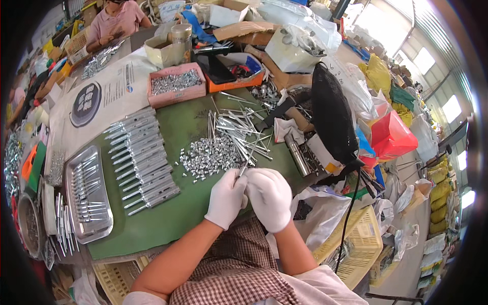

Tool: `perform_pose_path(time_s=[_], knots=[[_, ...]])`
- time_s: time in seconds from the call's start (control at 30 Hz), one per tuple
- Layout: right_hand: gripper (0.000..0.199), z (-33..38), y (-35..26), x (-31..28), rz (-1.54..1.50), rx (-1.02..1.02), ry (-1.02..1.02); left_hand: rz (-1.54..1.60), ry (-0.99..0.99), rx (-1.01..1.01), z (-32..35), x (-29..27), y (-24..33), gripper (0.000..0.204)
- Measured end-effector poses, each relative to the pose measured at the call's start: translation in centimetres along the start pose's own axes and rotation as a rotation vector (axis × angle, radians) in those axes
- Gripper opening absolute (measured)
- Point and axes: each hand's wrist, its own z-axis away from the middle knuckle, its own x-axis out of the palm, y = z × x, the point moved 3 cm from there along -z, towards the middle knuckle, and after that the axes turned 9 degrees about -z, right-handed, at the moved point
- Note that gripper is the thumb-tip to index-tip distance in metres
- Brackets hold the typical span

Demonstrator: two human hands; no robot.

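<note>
Two white-gloved hands meet at the near edge of the green table mat (168, 223): the left hand (226, 198) and right hand (269, 198) are pressed together, jointly pinching one thin silver metal rod (244, 168) that slants upward. Just beyond lies one heap of small silver metal sleeves (208, 157), then loose rods (234, 127). Left, one row of assembled silver tubes (142, 157), too many to count; one steel tray (89, 190) sits at the mat's left edge. Farther back, one pink box (175, 86).

White gloves (249, 195), green mat (178, 213), pink box (175, 94), red bag (391, 134).
</note>
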Motion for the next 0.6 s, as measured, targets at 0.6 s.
perform_pose_path(time_s=[0.6], knots=[[0.019, -3.6, 5.8, -2.4, 0.352, 0.385, -0.049, -0.182, -0.004, 0.14, 0.8, 0.5, 1.2, 0.01]])
